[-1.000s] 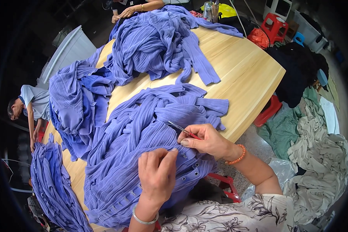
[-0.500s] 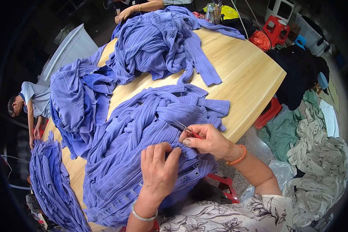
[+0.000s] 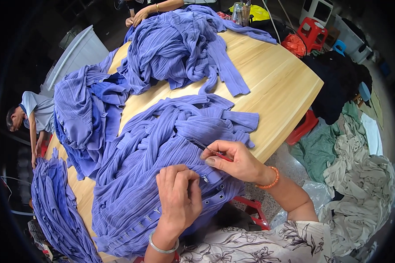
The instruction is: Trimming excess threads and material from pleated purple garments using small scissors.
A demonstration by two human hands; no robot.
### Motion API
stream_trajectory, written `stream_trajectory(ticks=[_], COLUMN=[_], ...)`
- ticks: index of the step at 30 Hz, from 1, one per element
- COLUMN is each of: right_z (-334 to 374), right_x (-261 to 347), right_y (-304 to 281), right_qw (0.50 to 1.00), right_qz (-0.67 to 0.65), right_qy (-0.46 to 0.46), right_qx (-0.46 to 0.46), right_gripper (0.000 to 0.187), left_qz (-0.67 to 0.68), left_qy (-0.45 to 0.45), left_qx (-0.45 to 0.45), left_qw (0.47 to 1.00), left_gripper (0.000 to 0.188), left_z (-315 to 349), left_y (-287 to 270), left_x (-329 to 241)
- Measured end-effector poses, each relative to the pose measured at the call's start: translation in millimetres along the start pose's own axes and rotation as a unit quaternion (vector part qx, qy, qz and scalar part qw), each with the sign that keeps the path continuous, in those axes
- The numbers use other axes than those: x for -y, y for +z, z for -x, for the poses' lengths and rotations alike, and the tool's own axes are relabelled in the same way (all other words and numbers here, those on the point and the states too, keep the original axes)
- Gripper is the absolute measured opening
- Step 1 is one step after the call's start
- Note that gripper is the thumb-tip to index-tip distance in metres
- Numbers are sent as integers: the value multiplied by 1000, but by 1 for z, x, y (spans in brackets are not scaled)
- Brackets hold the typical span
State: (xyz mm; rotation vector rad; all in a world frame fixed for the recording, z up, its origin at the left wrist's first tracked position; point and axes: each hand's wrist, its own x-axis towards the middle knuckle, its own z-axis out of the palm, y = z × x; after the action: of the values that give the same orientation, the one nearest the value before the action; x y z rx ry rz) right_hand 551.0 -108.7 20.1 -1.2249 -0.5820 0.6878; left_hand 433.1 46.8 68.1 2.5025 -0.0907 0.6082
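Note:
A ribbed blue-purple garment (image 3: 140, 184) lies in a heap along the near side of the wooden table, with metal eyelets and small hook-like fasteners (image 3: 147, 218) along its edges. In my right hand (image 3: 238, 163) is a pair of small red-handled scissors (image 3: 223, 156), their thin pointed blades directed to the far left over the cloth. My left hand (image 3: 178, 197) is closed, fingers curled, just above the garment beside one fastener (image 3: 205, 178). Whatever its fingertips may pinch is hidden from view.
More blue-purple garments (image 3: 171, 52) are piled at the table's (image 3: 276, 79) far side and left. One person's hands (image 3: 142, 15) work at the far edge; another person (image 3: 37, 111) bends at the left. Grey cloth (image 3: 360, 197) and red stools (image 3: 312, 35) stand right.
My left hand has shifted slightly left, away from the right hand, and its fingers curl more. A fastener between the hands shows more fully. The scissors' blades look less visible.

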Motion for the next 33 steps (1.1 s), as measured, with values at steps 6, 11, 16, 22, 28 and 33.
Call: stream_trajectory(ticks=[6,11,16,22,28,33], right_z=[27,45,47,47,45,39], right_x=[28,39,41,38,35,33], right_y=[0,2,9,13,13,0], right_qw=[912,847,803,788,773,853], right_qz=[377,496,557,571,586,481], right_qy=[-150,-184,-211,-228,-240,-142], right_qx=[-58,-44,-30,-27,-33,-143], right_gripper=[39,44,44,42,41,30], left_qz=[-29,-60,-96,-127,-137,137], left_qy=[-14,-9,3,4,24,87], left_qx=[-47,-57,-73,-77,-68,84], left_qw=[998,997,993,989,988,983], left_gripper=[26,26,25,25,25,24], left_z=[9,13,15,16,17,28], left_y=[6,10,14,14,13,8], left_x=[2,1,-1,-6,-10,-35])
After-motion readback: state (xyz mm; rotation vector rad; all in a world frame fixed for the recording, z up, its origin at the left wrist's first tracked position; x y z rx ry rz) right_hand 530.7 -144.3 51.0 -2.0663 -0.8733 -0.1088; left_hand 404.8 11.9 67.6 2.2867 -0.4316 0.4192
